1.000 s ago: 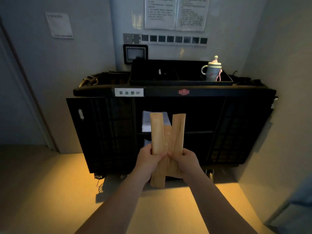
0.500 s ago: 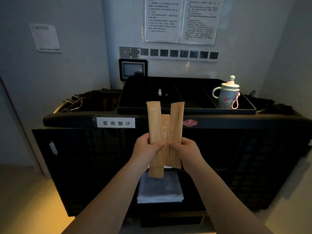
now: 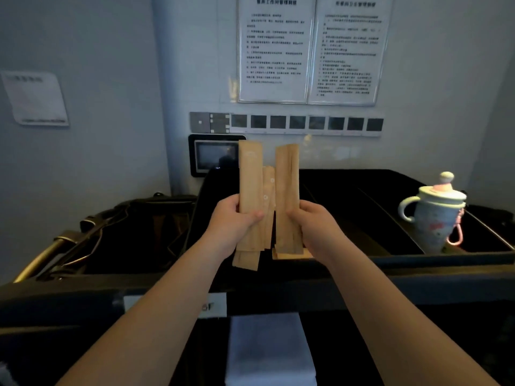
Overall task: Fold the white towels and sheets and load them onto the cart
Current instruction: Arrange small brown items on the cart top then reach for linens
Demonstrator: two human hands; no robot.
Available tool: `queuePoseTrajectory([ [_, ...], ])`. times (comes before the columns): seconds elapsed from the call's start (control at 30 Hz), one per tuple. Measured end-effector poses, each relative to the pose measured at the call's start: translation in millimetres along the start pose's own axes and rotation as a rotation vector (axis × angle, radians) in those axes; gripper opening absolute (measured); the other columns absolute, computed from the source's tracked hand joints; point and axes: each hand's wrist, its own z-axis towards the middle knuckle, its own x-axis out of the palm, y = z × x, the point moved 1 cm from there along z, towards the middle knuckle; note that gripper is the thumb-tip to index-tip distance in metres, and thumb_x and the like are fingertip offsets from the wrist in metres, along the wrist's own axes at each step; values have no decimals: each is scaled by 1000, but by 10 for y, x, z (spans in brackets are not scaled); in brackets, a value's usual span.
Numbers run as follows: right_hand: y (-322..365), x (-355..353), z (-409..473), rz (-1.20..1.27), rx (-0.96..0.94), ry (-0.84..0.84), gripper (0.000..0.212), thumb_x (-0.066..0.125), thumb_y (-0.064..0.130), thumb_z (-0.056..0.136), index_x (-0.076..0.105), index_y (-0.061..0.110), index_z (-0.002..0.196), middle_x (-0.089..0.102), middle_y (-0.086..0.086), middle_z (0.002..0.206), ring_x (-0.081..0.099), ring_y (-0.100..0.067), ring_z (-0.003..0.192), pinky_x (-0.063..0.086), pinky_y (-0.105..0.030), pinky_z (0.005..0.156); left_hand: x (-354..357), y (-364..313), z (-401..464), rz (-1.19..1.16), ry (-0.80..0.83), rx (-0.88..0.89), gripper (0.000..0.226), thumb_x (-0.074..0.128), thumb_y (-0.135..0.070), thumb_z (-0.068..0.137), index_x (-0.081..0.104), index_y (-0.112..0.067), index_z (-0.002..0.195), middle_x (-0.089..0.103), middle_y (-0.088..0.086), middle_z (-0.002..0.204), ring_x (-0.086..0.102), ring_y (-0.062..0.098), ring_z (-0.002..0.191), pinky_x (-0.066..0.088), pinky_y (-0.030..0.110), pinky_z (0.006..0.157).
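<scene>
A black housekeeping cart [image 3: 418, 277] stands against the wall right in front of me. Both hands hold a bunch of long tan paper packets [image 3: 250, 179] upright over the cart's top tray. My left hand [image 3: 234, 221] grips the left packets. My right hand [image 3: 315, 227] grips the right packets [image 3: 287, 185], and a gap has opened between the two halves. A stack of folded white linen [image 3: 267, 346] lies on a shelf inside the cart, below my arms.
A pale cup with a lid and pink strap [image 3: 437, 215] stands in the tray at the right. A dark bag with a metal frame [image 3: 111, 232] hangs at the cart's left end. A small wall screen [image 3: 211, 157] and framed notices [image 3: 306, 48] are behind.
I have come closer to the cart and my hands have risen over the top tray. The packets have spread apart into two halves.
</scene>
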Motion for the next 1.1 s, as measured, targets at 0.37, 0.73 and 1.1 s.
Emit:
queuePoseTrajectory([
  [0.37, -141, -140, 1172, -442, -218, -149, 17, 72, 23, 83, 64, 32, 95, 65, 16, 92, 59, 1, 85, 44, -16, 60, -603, 90, 1206, 223, -166, 159, 34, 74, -22, 82, 63, -23, 114, 65, -12, 98, 59, 4, 87, 48, 26, 72],
  [0.73, -700, 249, 1815, -1092, -602, 267, 22, 60, 16, 91, 69, 22, 110, 67, 5, 104, 62, -11, 94, 52, -26, 82, -464, 382, 1647, 651, -128, 360, 28, 69, -15, 85, 70, -28, 109, 60, -24, 79, 54, -5, 75, 37, 12, 61],
  [1.1, -957, 464, 2090, -1443, -569, 437, 24, 54, 27, 94, 66, 26, 115, 63, 4, 109, 59, -16, 101, 50, -29, 80, -420, 545, 1893, 668, -8, 366, 31, 67, -16, 87, 67, -29, 115, 62, -18, 87, 53, -5, 83, 36, 11, 66],
])
